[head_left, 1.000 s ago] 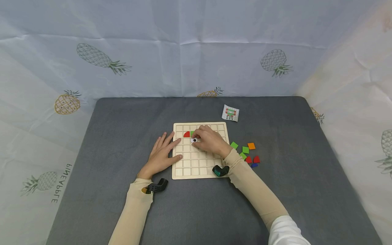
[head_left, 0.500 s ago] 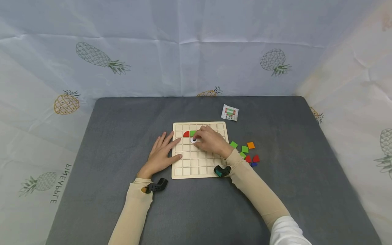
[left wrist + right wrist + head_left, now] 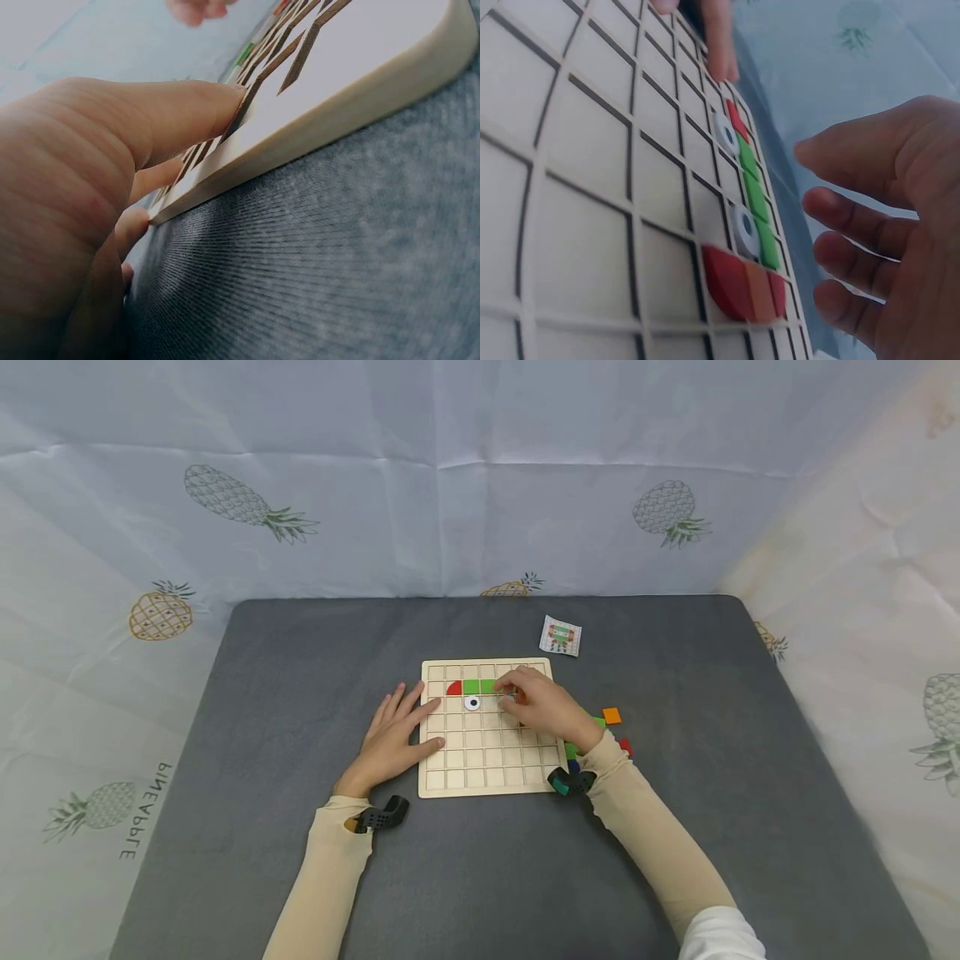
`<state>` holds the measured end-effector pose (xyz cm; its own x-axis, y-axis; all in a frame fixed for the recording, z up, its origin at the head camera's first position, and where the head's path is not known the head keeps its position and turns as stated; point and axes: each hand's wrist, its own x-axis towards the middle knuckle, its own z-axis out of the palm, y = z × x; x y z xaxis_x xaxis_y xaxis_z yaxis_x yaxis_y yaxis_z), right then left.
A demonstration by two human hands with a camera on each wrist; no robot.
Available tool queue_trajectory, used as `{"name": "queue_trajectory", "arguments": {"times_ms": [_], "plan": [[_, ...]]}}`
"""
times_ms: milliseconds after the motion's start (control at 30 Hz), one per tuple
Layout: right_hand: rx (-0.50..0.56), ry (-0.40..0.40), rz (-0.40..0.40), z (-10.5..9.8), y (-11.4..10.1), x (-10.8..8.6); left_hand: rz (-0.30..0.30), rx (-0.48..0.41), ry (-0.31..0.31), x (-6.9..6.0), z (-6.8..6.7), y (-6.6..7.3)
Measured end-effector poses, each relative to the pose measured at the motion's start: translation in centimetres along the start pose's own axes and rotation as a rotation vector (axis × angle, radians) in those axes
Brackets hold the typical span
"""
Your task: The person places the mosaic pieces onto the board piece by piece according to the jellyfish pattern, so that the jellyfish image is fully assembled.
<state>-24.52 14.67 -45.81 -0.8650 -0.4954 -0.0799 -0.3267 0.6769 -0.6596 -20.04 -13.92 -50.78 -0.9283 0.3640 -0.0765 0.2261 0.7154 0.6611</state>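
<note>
A pale wooden grid board (image 3: pixel 487 781) lies flat on the grey table. My left hand (image 3: pixel 393 742) rests at its left edge, fingers spread; in the left wrist view the thumb (image 3: pixel 187 112) lies on the rim. Over the board's upper right is my right hand (image 3: pixel 549 703), loosely curved, with nothing between its fingers in the right wrist view. Beside it sit a white eye piece (image 3: pixel 747 231), red pieces (image 3: pixel 724 285) and an orange piece (image 3: pixel 759 291). Further left are another eye piece (image 3: pixel 472 702), green squares (image 3: pixel 471 687) and a red quarter-round (image 3: pixel 454 688).
Right of the board lie loose coloured pieces, including an orange square (image 3: pixel 612 716) and a red one (image 3: pixel 626 747); my right wrist partly covers the others. A small printed pattern card (image 3: pixel 560 636) lies behind the board. Pineapple-print cloth (image 3: pixel 375 527) hangs around the table.
My right hand has let go of the left eye piece and moved right, uncovering it and another green square. Its wrist now hides some loose pieces. My left hand stays in place.
</note>
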Motion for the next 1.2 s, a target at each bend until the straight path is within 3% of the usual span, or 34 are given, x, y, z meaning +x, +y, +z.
{"name": "queue_trajectory", "arguments": {"times_ms": [233, 700, 1200], "plan": [[0.073, 0.051, -0.025, -2.1, 1.3, -1.7, -0.002, 0.006, -0.007, 0.0, 0.0, -0.1], [0.007, 0.111, 0.091, -4.3, 4.4, -5.1, 0.006, 0.016, 0.000, 0.1, 0.0, -0.2], [-0.112, 0.047, 0.142, -4.2, 5.9, -6.3, 0.003, 0.009, 0.001, 0.1, 0.0, 0.0]]}}
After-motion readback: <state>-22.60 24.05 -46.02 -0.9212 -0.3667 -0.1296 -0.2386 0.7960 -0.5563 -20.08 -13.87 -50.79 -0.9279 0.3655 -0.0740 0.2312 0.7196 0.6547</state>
